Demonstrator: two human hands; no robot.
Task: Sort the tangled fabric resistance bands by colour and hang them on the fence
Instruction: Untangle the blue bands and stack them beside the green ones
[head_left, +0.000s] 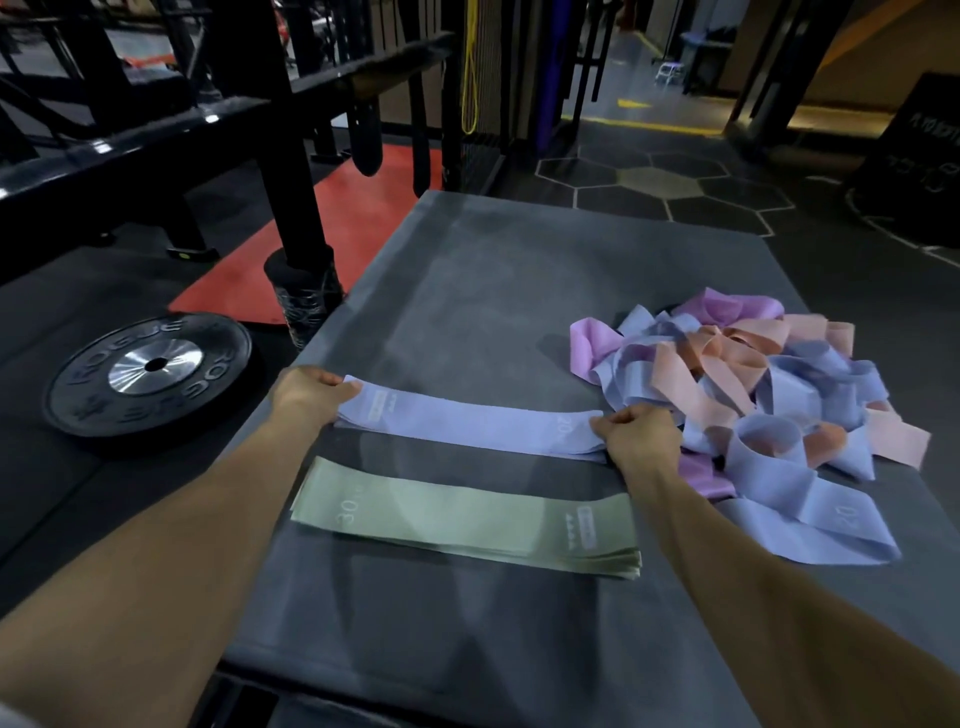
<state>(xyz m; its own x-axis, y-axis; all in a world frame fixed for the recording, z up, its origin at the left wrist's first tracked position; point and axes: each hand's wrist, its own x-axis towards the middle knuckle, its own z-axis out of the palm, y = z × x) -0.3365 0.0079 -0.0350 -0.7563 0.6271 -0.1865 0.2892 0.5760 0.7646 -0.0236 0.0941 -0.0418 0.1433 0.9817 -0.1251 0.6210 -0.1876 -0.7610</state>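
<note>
Inspection, head view. Both hands were on one lavender band (470, 427), laid flat on the grey platform (467, 291). Left hand (306, 397) pinched the band's left end, fingers curled over the fabric edge; right hand (636, 439) pinched the right end likewise. Band lay taut between them, approx. flat, no twist seen.

Long axis ran left-right across the platform, tilted slightly down toward the right; printed "20" sat near the right end, label patch near the left.

Just nearer the person lay a neat green stack (465, 519), several bands deep, marked "30", axis roughly parallel to the lavender one, not touching it.

Unsorted pile (748, 384) sat to the right, touching the right hand's far side: lavender, pink-purple and peach loops, intertwined.

Handling judgement: bands looked light, soft, limp w/o tension, slightly stretchy; low slip risk on the matte surface, no fragility. Best hold appeared to be at the folded ends, as now, to keep layers aligned.

Sorting est. partway; none hung yet.
</note>
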